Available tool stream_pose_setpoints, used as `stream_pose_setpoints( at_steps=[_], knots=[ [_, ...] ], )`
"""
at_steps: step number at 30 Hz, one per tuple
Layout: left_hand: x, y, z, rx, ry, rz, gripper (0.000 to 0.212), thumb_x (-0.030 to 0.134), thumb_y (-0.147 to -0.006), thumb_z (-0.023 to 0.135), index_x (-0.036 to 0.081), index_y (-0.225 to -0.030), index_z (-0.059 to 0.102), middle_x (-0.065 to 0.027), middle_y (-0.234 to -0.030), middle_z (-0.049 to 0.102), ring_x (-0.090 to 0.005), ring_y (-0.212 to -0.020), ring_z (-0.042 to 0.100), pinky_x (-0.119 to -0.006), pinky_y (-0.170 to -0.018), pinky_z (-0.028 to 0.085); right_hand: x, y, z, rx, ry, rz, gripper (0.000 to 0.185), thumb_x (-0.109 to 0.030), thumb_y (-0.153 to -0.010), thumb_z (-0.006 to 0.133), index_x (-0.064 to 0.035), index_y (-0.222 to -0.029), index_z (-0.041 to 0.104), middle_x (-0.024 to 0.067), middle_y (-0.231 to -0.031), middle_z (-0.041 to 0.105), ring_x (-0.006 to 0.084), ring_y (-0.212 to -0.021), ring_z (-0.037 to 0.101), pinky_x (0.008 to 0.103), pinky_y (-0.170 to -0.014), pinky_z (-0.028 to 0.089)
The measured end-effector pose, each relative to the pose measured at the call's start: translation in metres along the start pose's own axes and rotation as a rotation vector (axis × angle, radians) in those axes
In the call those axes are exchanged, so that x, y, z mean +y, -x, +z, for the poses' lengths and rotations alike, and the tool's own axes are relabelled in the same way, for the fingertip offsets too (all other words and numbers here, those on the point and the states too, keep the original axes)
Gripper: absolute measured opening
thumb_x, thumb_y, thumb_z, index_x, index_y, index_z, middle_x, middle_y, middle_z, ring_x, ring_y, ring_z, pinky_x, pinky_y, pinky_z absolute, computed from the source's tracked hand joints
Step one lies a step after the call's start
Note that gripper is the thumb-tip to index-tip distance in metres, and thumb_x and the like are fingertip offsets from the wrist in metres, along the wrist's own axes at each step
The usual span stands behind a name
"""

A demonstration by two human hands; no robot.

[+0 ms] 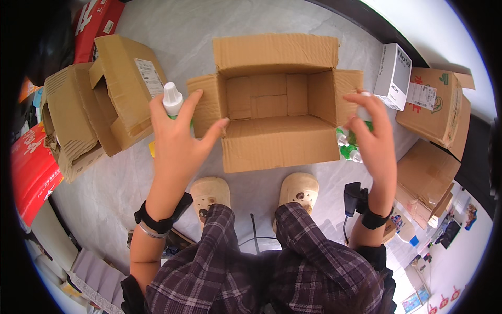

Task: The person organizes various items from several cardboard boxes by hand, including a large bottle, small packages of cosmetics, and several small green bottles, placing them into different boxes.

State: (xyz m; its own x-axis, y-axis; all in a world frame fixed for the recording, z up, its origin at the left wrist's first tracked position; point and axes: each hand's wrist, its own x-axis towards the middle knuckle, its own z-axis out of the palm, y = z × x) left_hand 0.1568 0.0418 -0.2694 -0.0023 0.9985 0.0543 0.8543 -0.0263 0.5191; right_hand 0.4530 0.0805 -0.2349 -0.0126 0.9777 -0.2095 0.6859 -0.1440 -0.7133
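Note:
An unfolded cardboard box (279,94) stands on the floor with its flaps spread outward; its inside is bare. At its left side, my left hand (178,125) has its fingers spread around a bottle with a white cap (173,100) and some green below. The thumb is apart from that bottle, and the palm hides most of its body. Beyond the right flap, my right hand (372,125) curls its thumb and index finger about another white-topped green bottle (364,112). Blur and overlap hide the contact. Two green bottles (350,153) with white tops lie beneath.
Opened cartons (129,98) crowd the left, near a red box (96,29) and a red package (35,172). A white Redmi box (393,76) and more cartons (435,106) stand at right. Below are my beige clogs (211,192) and a dark cable (254,231).

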Motion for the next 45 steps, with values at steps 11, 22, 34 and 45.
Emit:
stream_pose_setpoints(
  at_steps=[11,22,34,45],
  knots=[
    [0.007,-0.031,0.042,-0.12,0.334,-0.246,0.063,0.032,-0.08,0.071,0.014,-0.135,0.048,-0.0165,-0.108,0.038,-0.0288,-0.097,0.05,-0.035,-0.088,0.044,0.025,-0.034,0.008,0.007,-0.071,0.027,0.028,-0.018,-0.083,0.063,-0.0045,-0.108,0.062,0.0155,-0.113,0.059,0.0318,-0.107,0.055,0.0353,-0.092,0.042],
    [-0.035,0.008,0.032,0.218,0.644,-0.112,0.053,0.005,-0.091,0.053,0.01,-0.142,0.038,-0.008,-0.103,0.049,-0.0182,-0.097,0.053,-0.033,-0.092,0.042,0.021,0.035,-0.003,0.323,-0.438,-0.297,0.039,0.0,-0.084,0.055,-0.0005,-0.123,0.051,0.0109,-0.108,0.059,0.0209,-0.088,0.062,0.0372,-0.084,0.047],
    [-0.057,0.064,0.063,-0.184,0.479,0.039,0.016,-0.007,-0.083,0.061,0.0,-0.097,0.059,-0.012,-0.096,0.059,-0.0275,-0.092,0.061,-0.039,-0.095,0.046,0.067,0.055,0.088,-0.375,-0.119,-0.546,0.021,0.012,-0.074,0.057,-0.0008,-0.09,0.051,0.0129,-0.098,0.057,0.0336,-0.111,0.056,0.0484,-0.104,0.041],
    [-0.03,0.034,0.03,0.013,0.38,0.02,0.025,0.001,-0.087,0.057,-0.002,-0.112,0.054,-0.0135,-0.111,0.056,-0.0251,-0.111,0.054,-0.037,-0.098,0.043,0.04,0.052,0.041,-0.004,0.003,-0.552,0.02,0.001,-0.075,0.066,-0.0021,-0.092,0.057,0.0119,-0.088,0.058,0.029,-0.098,0.059,0.0371,-0.085,0.047]
  ],
)
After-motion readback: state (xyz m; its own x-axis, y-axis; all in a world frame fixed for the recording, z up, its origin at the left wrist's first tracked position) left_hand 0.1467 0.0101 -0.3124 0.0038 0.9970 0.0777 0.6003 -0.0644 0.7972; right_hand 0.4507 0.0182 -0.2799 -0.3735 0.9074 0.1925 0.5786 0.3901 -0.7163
